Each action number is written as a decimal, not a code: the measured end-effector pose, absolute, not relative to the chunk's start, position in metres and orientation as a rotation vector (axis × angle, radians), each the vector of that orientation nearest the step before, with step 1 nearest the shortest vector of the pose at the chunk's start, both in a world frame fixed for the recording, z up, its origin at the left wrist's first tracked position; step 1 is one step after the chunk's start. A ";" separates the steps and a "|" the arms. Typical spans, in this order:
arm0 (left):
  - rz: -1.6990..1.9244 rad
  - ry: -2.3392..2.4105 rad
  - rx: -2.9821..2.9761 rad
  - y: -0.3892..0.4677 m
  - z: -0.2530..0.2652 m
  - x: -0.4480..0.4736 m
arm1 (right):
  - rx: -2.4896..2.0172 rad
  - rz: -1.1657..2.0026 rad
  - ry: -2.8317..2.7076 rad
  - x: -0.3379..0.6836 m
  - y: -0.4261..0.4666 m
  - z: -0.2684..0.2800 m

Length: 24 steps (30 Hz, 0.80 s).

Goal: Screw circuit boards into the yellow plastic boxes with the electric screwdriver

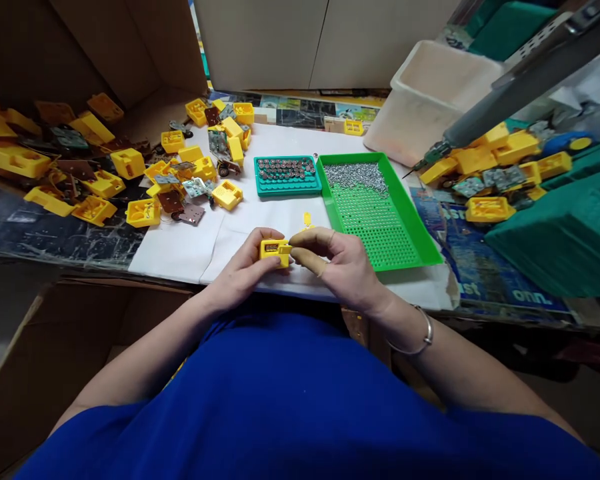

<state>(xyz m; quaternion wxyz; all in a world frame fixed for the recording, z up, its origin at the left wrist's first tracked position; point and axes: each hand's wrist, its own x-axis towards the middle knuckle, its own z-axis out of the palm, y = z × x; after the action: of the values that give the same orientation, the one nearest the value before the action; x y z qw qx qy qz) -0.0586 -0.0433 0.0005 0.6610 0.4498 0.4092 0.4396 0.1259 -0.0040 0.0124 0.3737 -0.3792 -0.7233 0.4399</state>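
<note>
My left hand [247, 267] is closed round a small yellow plastic housing [269, 252], thumb along its near side. An open slot in the housing's upper face shows dark and metallic parts inside. At the housing's right end, my right hand [343, 263] pinches with thumb and forefinger, which wear pale finger covers. What lies between those fingertips is too small to make out. Just beyond the right hand, a small yellow plastic piece [307, 219] lies on the white paper [235, 233]. Behind the hands stands a teal tray [287, 194] with rows of round metal button cells.
A green perforated tray [415, 233] holds many small screws at its far end. Yellow housings with circuit boards [200, 170] are heaped at the left, with more housings [495, 157] at the right. A powered screwdriver [480, 113] hangs near a whitish bin [430, 87].
</note>
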 end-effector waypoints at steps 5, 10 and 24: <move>0.995 1.021 1.430 -0.049 -0.002 -0.052 | -1.021 1.187 -1.929 0.121 -0.005 0.016; 1.009 1.106 1.698 -0.051 -0.005 -0.050 | -1.146 1.199 -2.072 0.126 0.000 0.028; 0.973 0.855 1.263 -0.037 0.007 -0.048 | -1.221 0.530 -2.050 0.171 -0.014 0.049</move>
<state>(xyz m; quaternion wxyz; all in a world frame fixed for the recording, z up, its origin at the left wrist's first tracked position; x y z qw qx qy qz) -0.0478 -0.0375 0.0065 0.6182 0.5487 0.3716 0.4226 0.1705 -0.0138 0.0491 0.3418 -0.4694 -0.7882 0.2038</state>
